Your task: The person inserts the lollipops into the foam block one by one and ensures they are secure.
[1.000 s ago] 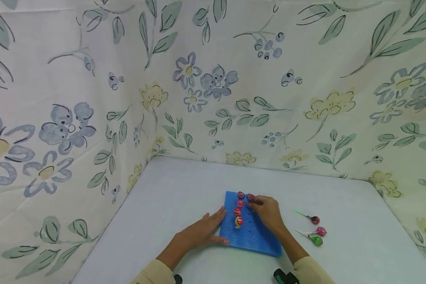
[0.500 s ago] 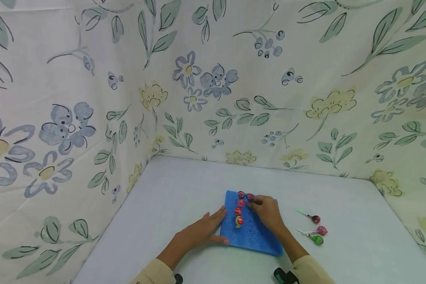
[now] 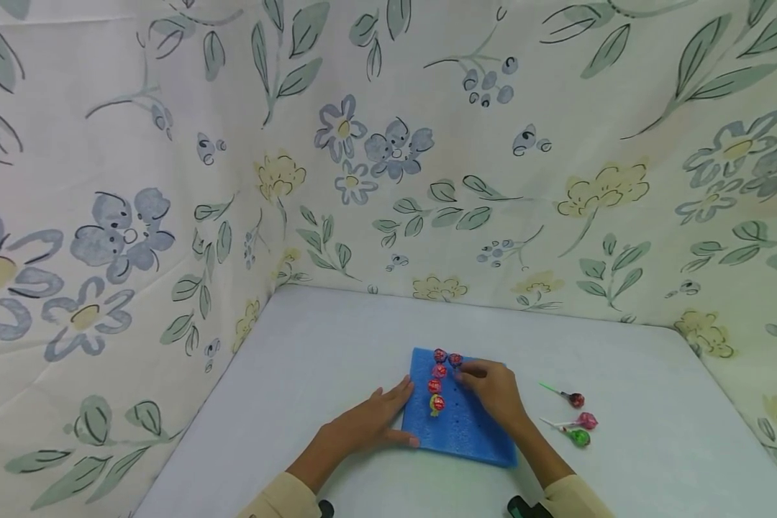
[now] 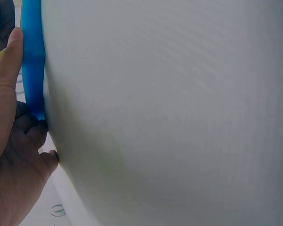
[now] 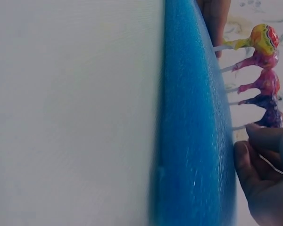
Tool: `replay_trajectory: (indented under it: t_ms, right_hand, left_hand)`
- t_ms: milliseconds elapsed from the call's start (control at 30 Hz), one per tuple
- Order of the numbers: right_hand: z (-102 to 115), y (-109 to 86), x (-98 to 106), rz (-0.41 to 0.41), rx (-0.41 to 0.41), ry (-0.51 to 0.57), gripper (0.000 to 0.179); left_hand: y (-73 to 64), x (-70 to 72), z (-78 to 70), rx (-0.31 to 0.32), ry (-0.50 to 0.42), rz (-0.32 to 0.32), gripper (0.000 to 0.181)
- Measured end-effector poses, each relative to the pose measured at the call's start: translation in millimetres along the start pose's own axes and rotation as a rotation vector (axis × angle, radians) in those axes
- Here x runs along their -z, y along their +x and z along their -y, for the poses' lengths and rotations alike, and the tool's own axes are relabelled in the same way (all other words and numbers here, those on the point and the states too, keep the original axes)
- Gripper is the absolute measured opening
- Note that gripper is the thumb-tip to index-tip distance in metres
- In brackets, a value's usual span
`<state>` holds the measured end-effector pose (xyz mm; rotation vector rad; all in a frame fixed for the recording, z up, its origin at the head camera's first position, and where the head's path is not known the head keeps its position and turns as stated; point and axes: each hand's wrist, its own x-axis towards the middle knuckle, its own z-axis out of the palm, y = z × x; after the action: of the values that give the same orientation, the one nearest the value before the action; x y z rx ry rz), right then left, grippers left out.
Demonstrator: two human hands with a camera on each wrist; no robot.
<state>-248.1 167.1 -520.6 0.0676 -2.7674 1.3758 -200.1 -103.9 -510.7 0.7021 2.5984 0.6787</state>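
A blue foam block (image 3: 427, 432) lies on the white table with several wrapped lollipops standing in it by their sticks. One column runs from a yellow-red lollipop (image 3: 437, 403) at the near end to a dark red lollipop (image 3: 440, 355) at the far end. Beside that far one stands a dark purple-red lollipop (image 3: 455, 360). My right hand (image 3: 495, 392) is close to its stick; in the right wrist view a fingertip (image 5: 253, 130) is at the stick, with thumb and finger spread apart. My left hand (image 3: 365, 424) rests along the block's left edge, fingers extended.
To the right on the table (image 3: 337, 331) lie three loose lollipops: a dark red one (image 3: 576, 400) with a green stick, a pink one (image 3: 586, 421) and a green one (image 3: 579, 437). Floral cloth (image 3: 395, 237) hangs behind and at the left.
My right hand has loosened from the dark purple-red lollipop and drawn slightly right and toward me. That lollipop stays standing in the foam. My left hand has not moved.
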Motion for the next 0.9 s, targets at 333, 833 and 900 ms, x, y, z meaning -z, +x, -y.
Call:
replay_trajectory:
  t_ms: [333, 833, 900]
  right_hand:
    - [-13.0, -17.4, 26.2, -0.005, 0.012, -0.003, 0.023]
    - [-18.0, -47.0, 78.0, -0.041, -0.008, -0.035, 0.031]
    - [-18.2, -51.2, 85.2, -0.049, -0.019, -0.047, 0.032]
  left_hand:
    - [-3.8, 1.9, -4.7, 0.004, 0.001, -0.013, 0.104]
    - [-0.4, -1.8, -1.9, 0.003, -0.001, -0.019, 0.105]
    - [-0.2, -2.2, -1.8, 0.001, 0.001, -0.020, 0.105]
